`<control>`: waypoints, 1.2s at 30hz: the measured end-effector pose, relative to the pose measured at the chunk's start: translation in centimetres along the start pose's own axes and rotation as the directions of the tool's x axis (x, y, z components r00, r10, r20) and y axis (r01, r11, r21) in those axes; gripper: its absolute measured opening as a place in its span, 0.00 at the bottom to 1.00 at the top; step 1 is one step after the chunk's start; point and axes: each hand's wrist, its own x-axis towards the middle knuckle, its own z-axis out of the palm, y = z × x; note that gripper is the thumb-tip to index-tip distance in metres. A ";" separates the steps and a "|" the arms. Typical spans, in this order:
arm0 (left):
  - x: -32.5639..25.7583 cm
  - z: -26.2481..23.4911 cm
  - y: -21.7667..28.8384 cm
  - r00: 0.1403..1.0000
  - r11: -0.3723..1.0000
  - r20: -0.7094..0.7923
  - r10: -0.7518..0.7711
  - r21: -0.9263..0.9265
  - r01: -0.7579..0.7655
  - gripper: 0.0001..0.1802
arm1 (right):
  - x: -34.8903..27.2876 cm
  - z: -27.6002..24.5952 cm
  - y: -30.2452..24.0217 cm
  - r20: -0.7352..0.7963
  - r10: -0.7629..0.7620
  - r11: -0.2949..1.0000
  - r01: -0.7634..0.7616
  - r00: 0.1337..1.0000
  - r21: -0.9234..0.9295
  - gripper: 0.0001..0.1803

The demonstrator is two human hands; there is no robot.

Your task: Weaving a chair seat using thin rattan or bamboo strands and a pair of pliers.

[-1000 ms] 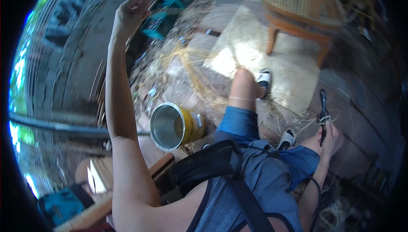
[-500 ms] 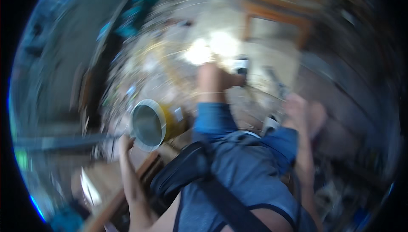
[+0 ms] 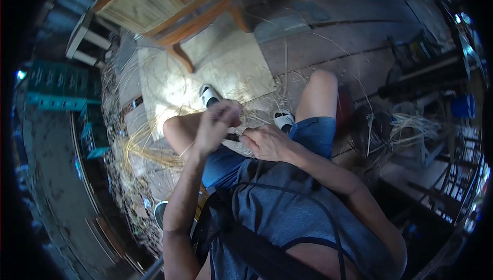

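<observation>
Both of my hands are close together over my lap, between my knees. My left hand (image 3: 216, 126) is smeared by motion, so I cannot make out how its fingers lie. My right hand (image 3: 269, 142) is closed, with a short, dark, narrow object (image 3: 232, 137) showing at its fingertips, towards the left hand. The kind of that object is too unclear to name. A bundle of long, pale straw-like strips (image 3: 149, 151) lies on the floor left of my left knee.
A wooden chair (image 3: 203, 13) stands ahead on a pale mat (image 3: 246, 64). Green crates (image 3: 59, 85) are at the left. A bucket (image 3: 160, 213) sits partly hidden beside my left arm. Coiled strands (image 3: 411, 128) and a blue container (image 3: 463, 106) are at the right.
The view has swung rightward. My hands were apart, the left beside the yellow bucket and the right by my knee; now they have come together over my lap.
</observation>
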 end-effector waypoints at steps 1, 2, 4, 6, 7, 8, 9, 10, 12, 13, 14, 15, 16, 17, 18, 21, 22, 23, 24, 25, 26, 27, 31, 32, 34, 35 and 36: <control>0.4 0.2 3.1 0.987 0.994 -0.126 -0.096 -0.057 0.090 0.10 | -0.2 0.2 0.8 0.019 0.009 0.999 -0.010 1.000 0.045 0.15; 0.8 0.4 6.3 0.962 0.946 -0.206 0.180 0.306 -0.111 0.11 | -0.4 -0.1 1.2 0.123 0.074 0.997 -0.075 0.990 0.008 0.16; 0.9 -1.5 10.9 0.928 0.976 -0.305 0.215 0.038 -0.213 0.11 | -0.8 1.0 2.5 0.140 0.111 0.994 -0.107 0.984 -0.033 0.17; -0.1 -1.4 11.4 0.979 0.980 -0.171 0.112 0.181 -0.081 0.11 | -1.7 4.1 5.7 0.182 0.082 0.986 -0.053 0.980 -0.157 0.13; -0.7 -0.4 10.8 0.981 0.974 -0.193 0.015 0.226 0.029 0.11 | -1.5 3.1 5.3 0.176 0.084 0.985 -0.055 0.981 -0.162 0.13; -1.4 0.2 8.4 0.982 0.973 -0.183 -0.037 0.220 0.077 0.11 | -1.2 1.7 4.0 0.099 0.184 0.978 -0.173 0.978 -0.116 0.11; -2.0 0.6 5.1 0.981 0.968 -0.173 -0.087 0.216 0.124 0.12 | -0.9 0.9 3.3 0.025 0.284 0.957 -0.282 0.958 -0.060 0.10; -2.7 1.2 2.0 0.965 0.976 -0.158 -0.208 0.030 0.215 0.11 | -1.0 1.0 3.7 -0.065 0.123 0.976 -0.133 0.990 -0.171 0.08; -3.7 1.6 -3.3 0.930 0.915 -0.101 -0.355 -0.241 0.323 0.10 | -0.2 -0.2 3.0 -0.088 0.161 0.987 -0.161 0.983 0.008 0.07; -4.3 1.8 -5.1 0.919 0.881 -0.079 -0.385 -0.328 0.341 0.08 | -0.2 -0.6 2.5 -0.099 0.202 0.966 -0.182 0.974 0.182 0.07; -4.2 2.2 -5.8 0.891 0.865 -0.130 -0.436 -0.335 0.374 0.06 | -0.1 -0.8 2.5 -0.035 0.286 0.946 -0.277 0.958 0.167 0.07; -4.3 2.5 -5.9 0.896 0.837 -0.134 -0.424 -0.435 0.331 0.04 | -0.1 -0.4 2.6 -0.045 0.312 0.941 -0.302 0.949 0.152 0.07; -4.4 2.5 -5.7 0.895 0.830 -0.136 -0.425 -0.453 0.326 0.04 | -0.2 0.3 2.9 -0.069 0.116 0.993 -0.113 0.991 0.044 0.08; -4.4 2.3 -5.5 0.893 0.821 -0.138 -0.428 -0.471 0.321 0.05 | -0.1 1.0 2.9 -0.065 -0.085 0.995 0.081 0.994 -0.066 0.09; -4.3 2.6 -4.8 0.899 0.815 -0.115 -0.424 -0.482 0.323 0.06 | -0.1 1.5 2.9 -0.070 -0.067 0.995 0.061 0.995 -0.078 0.09; -4.5 2.6 -4.6 0.939 0.875 -0.153 -0.310 -0.433 0.218 0.03 | 0.6 1.2 1.8 -0.135 0.187 0.951 -0.144 0.973 0.274 0.12; -4.5 2.8 -4.4 0.945 0.883 -0.157 -0.287 -0.427 0.197 0.04 | 0.7 -0.1 1.3 0.038 0.320 0.843 -0.303 0.947 0.445 0.14; -4.4 3.0 -4.0 0.942 0.882 -0.164 -0.292 -0.428 0.199 0.04 | 0.8 -1.2 0.9 0.234 0.404 0.681 -0.461 0.885 0.569 0.17; -4.4 3.1 -3.7 0.945 0.911 -0.139 -0.296 -0.338 0.235 0.05 | 0.7 -0.9 1.7 0.270 0.353 0.653 -0.443 0.896 0.615 0.17; -4.5 3.1 -3.5 0.943 0.931 -0.123 -0.309 -0.243 0.273 0.06 | 0.5 -0.6 2.6 0.290 0.338 0.645 -0.444 0.896 0.621 0.17; -4.5 2.8 -3.7 0.947 0.931 -0.069 -0.313 -0.222 0.291 0.08 | 0.3 0.1 3.1 0.109 0.289 0.840 -0.307 0.951 0.447 0.17; -4.4 2.9 -4.5 0.948 0.908 -0.067 -0.311 -0.316 0.276 0.14 | 0.3 0.7 3.1 -0.059 0.179 0.962 -0.162 0.982 0.221 0.18; -5.1 2.6 -3.0 0.908 0.904 -0.132 -0.398 -0.226 0.363 0.12 | 0.8 -1.7 2.3 -0.026 0.364 0.916 -0.353 0.931 0.192 0.19; -5.3 2.2 -2.9 0.897 0.898 -0.099 -0.431 -0.144 0.416 0.11 | 0.9 -1.5 2.7 -0.041 0.308 0.914 -0.283 0.950 0.291 0.18; -5.5 2.1 -3.1 0.911 0.910 -0.086 -0.403 -0.146 0.388 0.11 | 0.8 -1.2 2.4 0.024 0.259 0.920 -0.254 0.966 0.299 0.17; -5.4 2.2 -3.2 0.927 0.921 -0.049 -0.371 -0.146 0.361 0.12 | 0.7 -0.9 2.2 0.075 0.225 0.924 -0.238 0.971 0.299 0.17; -5.4 2.1 -3.3 0.938 0.939 -0.070 -0.340 -0.086 0.334 0.12 | 0.6 -0.3 1.8 0.093 0.188 0.926 -0.208 0.978 0.314 0.15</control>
